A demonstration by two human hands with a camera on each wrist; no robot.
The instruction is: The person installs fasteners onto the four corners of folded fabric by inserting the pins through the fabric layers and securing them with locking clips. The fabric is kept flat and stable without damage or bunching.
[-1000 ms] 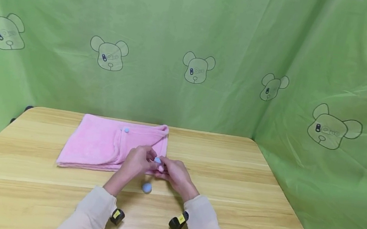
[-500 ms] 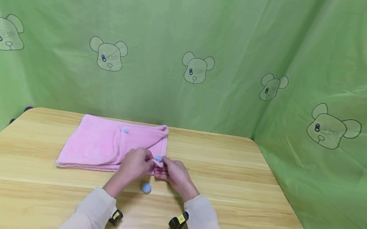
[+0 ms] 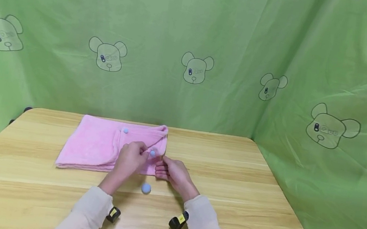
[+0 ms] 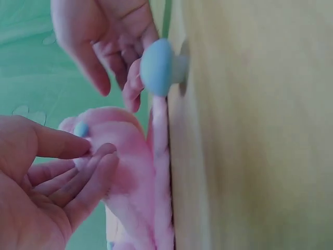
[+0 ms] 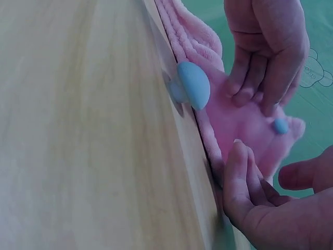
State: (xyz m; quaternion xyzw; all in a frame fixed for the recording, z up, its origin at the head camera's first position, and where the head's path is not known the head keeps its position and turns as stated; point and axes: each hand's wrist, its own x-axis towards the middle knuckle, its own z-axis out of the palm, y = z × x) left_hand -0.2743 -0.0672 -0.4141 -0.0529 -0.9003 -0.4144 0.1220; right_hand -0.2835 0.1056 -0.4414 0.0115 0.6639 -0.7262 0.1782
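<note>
A folded pink fleece cloth (image 3: 95, 141) lies on the table's far left part. Two blue round-topped clips sit on it: one (image 3: 126, 130) near the back, the other (image 3: 152, 153) by its right corner. My left hand (image 3: 130, 158) pinches a raised bit of the cloth beside that corner clip, between thumb and fingers. My right hand (image 3: 176, 174) is at the cloth's right edge, fingers loosely bent and thumb apart, holding nothing. A third mushroom-shaped blue clip (image 4: 157, 67) stands on its stem on the table, in front of the cloth and between my wrists.
The wooden table (image 3: 248, 202) extends to the right and toward me. Green curtains (image 3: 147, 97) with bear-head drawings hang behind it and along its sides. A black camera (image 3: 178, 222) is strapped at each wrist.
My right hand has let go of the corner clip and stays near the edge. My left hand has moved left and slightly back, taking the cloth corner and its clip along.
</note>
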